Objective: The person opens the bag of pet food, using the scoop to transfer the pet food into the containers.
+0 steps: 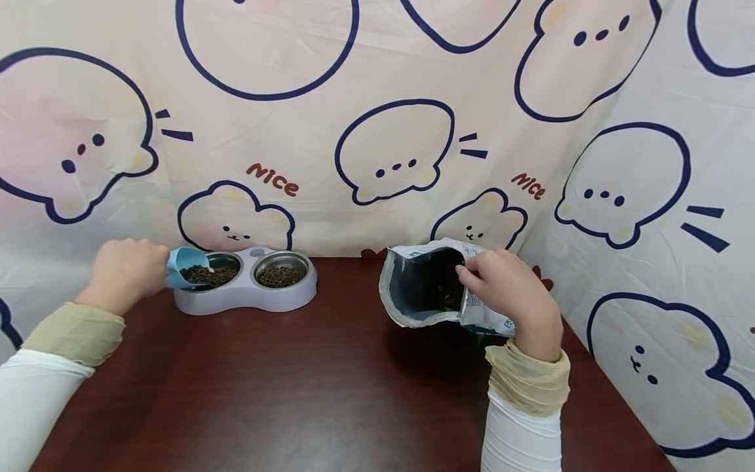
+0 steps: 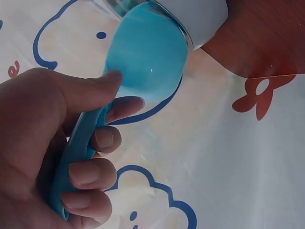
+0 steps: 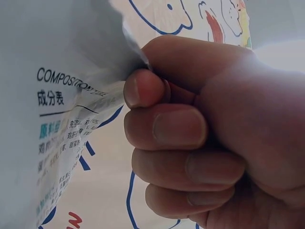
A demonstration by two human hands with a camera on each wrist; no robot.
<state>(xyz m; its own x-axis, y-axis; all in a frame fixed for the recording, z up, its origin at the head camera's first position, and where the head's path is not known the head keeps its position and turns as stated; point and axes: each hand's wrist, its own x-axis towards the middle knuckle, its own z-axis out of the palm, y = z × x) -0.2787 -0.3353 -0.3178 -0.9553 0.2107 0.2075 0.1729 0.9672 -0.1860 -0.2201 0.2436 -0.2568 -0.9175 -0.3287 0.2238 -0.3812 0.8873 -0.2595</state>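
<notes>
At the left, my left hand (image 1: pixel 126 274) grips the handle of a light blue scoop (image 2: pixel 147 55), thumb along its top and fingers curled round it. The scoop is tipped over the left bowl of a grey-white double pet feeder (image 1: pixel 244 298), with brown kibble (image 1: pixel 203 275) at its mouth and in that bowl. More kibble (image 1: pixel 282 276) lies in the right metal bowl. My right hand (image 1: pixel 510 292) pinches the rim of an opened foil bag (image 1: pixel 392 292) between thumb and curled fingers. Printed text shows on the bag's side (image 3: pixel 62 95); its dark inside faces the head camera.
Feeder and bag are over a dark brown wooden table (image 1: pixel 295 393), near its back edge. A cartoon-printed cloth (image 1: pixel 318 151) hangs right behind them and continues along the right side (image 1: pixel 696 275).
</notes>
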